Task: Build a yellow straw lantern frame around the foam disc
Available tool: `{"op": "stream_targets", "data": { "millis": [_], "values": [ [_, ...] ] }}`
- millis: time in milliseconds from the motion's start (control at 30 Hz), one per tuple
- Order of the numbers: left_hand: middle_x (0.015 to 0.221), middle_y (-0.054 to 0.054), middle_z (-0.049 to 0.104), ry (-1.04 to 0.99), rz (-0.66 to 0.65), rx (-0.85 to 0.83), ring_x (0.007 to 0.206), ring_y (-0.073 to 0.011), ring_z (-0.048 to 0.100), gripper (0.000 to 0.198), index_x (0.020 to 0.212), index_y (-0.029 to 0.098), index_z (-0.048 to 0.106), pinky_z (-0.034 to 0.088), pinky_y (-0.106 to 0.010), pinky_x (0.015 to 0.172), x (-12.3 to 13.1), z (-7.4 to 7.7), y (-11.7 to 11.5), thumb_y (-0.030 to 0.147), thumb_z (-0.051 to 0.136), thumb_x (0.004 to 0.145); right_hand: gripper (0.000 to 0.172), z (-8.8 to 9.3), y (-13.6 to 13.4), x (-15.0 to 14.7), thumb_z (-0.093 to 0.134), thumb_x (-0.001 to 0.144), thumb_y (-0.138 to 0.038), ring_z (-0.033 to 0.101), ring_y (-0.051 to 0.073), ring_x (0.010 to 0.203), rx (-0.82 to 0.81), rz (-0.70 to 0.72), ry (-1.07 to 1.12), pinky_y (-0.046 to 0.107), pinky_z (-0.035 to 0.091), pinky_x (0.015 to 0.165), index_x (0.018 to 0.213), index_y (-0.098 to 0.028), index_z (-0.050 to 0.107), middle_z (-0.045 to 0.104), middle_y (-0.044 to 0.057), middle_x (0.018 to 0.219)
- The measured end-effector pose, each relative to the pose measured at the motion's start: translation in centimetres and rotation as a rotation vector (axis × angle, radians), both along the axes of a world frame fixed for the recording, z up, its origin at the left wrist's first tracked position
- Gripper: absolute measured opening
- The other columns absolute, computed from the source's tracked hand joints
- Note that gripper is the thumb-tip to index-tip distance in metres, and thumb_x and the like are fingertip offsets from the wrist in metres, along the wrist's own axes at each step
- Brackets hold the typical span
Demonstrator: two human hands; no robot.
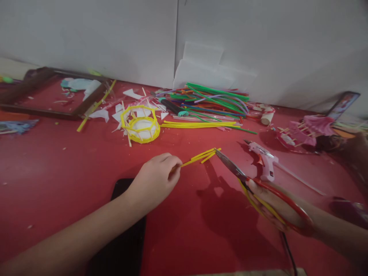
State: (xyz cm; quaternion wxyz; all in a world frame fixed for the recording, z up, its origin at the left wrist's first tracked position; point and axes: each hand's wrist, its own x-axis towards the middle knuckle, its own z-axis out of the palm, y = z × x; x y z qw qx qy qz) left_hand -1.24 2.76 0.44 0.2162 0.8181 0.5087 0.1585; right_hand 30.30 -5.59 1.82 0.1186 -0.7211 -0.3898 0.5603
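Observation:
My left hand (158,174) is closed in a pinch on the end of a yellow pipe cleaner (186,163). Beyond the fingertips, short yellow pipe cleaner pieces (204,155) lie close together, at the scissors' tip. My right hand (270,203) grips scissors (231,163) with red handles, the blades pointing up and left and looking closed or nearly so. A yellow strip (255,201) runs along the handles; whether it belongs to them I cannot tell. Behind my left hand stands a small yellow ring-shaped frame (140,126) with pale sticks and a white base.
Longer yellow pipe cleaners (198,125) lie before a colourful pile of pipe cleaners (212,101). A pink glue gun (266,161) rests at right. A black phone-like slab (123,230) lies under my left forearm. At left is a brown wooden frame (37,112); white scraps (100,115) are nearby.

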Motion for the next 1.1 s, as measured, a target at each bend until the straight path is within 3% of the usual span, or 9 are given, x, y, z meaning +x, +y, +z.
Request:
{"op": "stream_targets", "data": {
  "millis": [133,367,567,700,900,1100],
  "values": [
    [0.081,-0.003,0.07,0.117,-0.002,0.039,0.081,-0.0233,0.061,0.012,0.081,0.019,0.063,0.043,-0.036,0.077,-0.1,0.1,0.0,0.016,0.059,0.092,0.068,0.0,0.7,-0.8,0.071,0.061,-0.085,0.041,0.006,0.043,-0.128,-0.203,0.089,0.017,0.026,0.037,0.076,-0.024,0.045,0.05,-0.006,0.058],
    [0.081,-0.003,0.07,0.11,-0.02,-0.022,0.081,-0.0232,0.06,0.011,0.081,0.02,0.063,0.042,-0.036,0.076,-0.4,-0.1,-0.1,0.017,0.059,0.09,0.065,0.0,0.4,-0.2,0.059,0.078,-0.086,0.036,0.005,0.032,-0.039,-0.072,0.162,0.017,0.028,0.031,0.07,-0.022,0.047,0.045,-0.007,0.048],
    [0.082,-0.003,0.07,0.098,-0.001,-0.057,0.082,-0.0235,0.06,0.011,0.082,0.02,0.064,0.042,-0.036,0.075,-0.3,-0.2,-0.1,0.018,0.058,0.091,0.073,1.5,0.7,-0.4,0.063,0.068,-0.092,0.034,0.003,0.028,-0.113,-0.066,0.234,0.015,0.027,0.029,0.069,-0.021,0.05,0.045,-0.007,0.045],
    [0.085,-0.003,0.071,0.092,0.001,-0.063,0.084,-0.0236,0.061,0.01,0.084,0.02,0.065,0.043,-0.036,0.077,-0.3,-0.1,-0.2,0.017,0.058,0.091,0.073,1.5,0.4,-0.1,0.065,0.067,-0.091,0.032,0.001,0.029,-0.181,-0.055,0.241,0.012,0.025,0.03,0.069,-0.02,0.05,0.043,-0.008,0.044],
    [0.084,-0.003,0.071,0.098,-0.03,-0.024,0.083,-0.023,0.06,0.01,0.083,0.02,0.065,0.043,-0.036,0.078,-0.3,-0.1,-0.3,0.016,0.059,0.091,0.068,0.6,-0.6,0.6,0.053,0.084,-0.086,0.031,0.002,0.029,-0.16,0.064,0.279,0.013,0.024,0.03,0.071,-0.019,0.053,0.044,-0.007,0.044],
    [0.08,-0.002,0.069,0.113,-0.031,-0.021,0.08,-0.0223,0.059,0.011,0.08,0.02,0.063,0.042,-0.035,0.075,0.0,0.1,-0.5,0.016,0.06,0.09,0.067,0.6,-0.4,-0.8,0.047,0.086,-0.087,0.03,0.004,0.031,-0.187,0.072,0.202,0.015,0.023,0.031,0.07,-0.021,0.048,0.041,-0.008,0.046]
  ]
}}
